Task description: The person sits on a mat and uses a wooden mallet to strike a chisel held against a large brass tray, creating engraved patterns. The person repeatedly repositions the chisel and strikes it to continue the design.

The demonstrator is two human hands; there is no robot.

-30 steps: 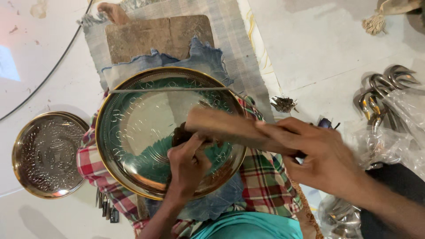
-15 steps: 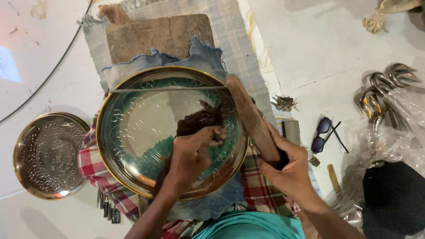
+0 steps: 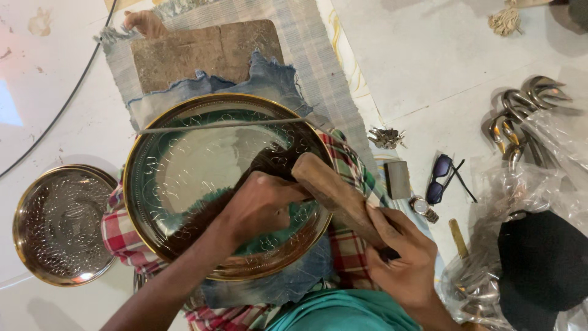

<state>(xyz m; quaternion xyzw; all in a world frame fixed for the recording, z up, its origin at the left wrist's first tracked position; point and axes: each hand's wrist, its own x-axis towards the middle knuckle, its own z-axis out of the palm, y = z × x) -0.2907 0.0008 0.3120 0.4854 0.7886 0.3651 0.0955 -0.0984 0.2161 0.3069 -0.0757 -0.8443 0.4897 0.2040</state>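
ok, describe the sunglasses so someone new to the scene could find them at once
Start at the large engraved brass plate on the person's lap and go right, past the checked cloth. On the pale floor lie dark sunglasses, folded, between a grey block and clear plastic bags; only they have blue-tinted lenses.

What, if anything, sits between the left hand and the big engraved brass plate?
Nothing visible. The left hand rests directly on the brass plate, and the wooden mallet in the right hand comes in beside it, not between them.
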